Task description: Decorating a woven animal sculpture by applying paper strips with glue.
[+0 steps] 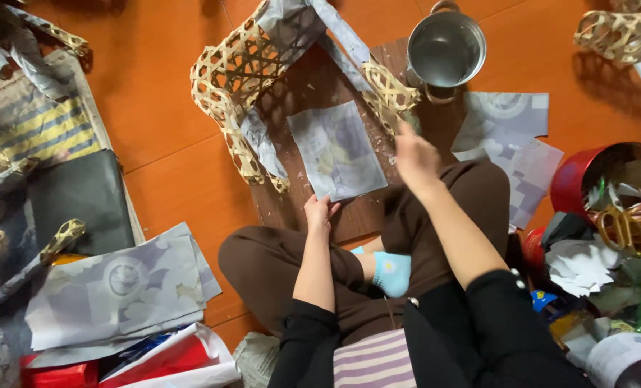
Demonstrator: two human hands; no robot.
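The head camera looks down on a person sitting cross-legged on an orange floor, with a dark wooden board (313, 93) laid in front of the knees. A rectangular sheet of grey printed paper (337, 149) lies flat on the board. The left hand (319, 213) rests at the sheet's near corner, fingers pressing the edge down onto the board rather than closing around it. The right hand (415, 158) is raised over the sheet's right edge and blurred; whether its fingers are spread or curled around something cannot be told.

Just beyond the sheet lies a woven bamboo lattice frame (243, 72), partly covered with the same grey paper, tilted on the far end of the board. A steel pot (444, 49) stands behind it, to the right. More grey sheets (511, 136) lie on the floor beside the right knee, and a larger stack of sheets (119, 284) sits to the left. At the right edge a red tin (575, 183) stands near yellow-handled scissors (622, 228).

As a judgement, the step in hand is preparing this one sheet on the board, held steady by the left hand while the right works across it. The next move calls for keeping the paper flat and unwrinkled, and handling it gently, since thin paper tears easily.
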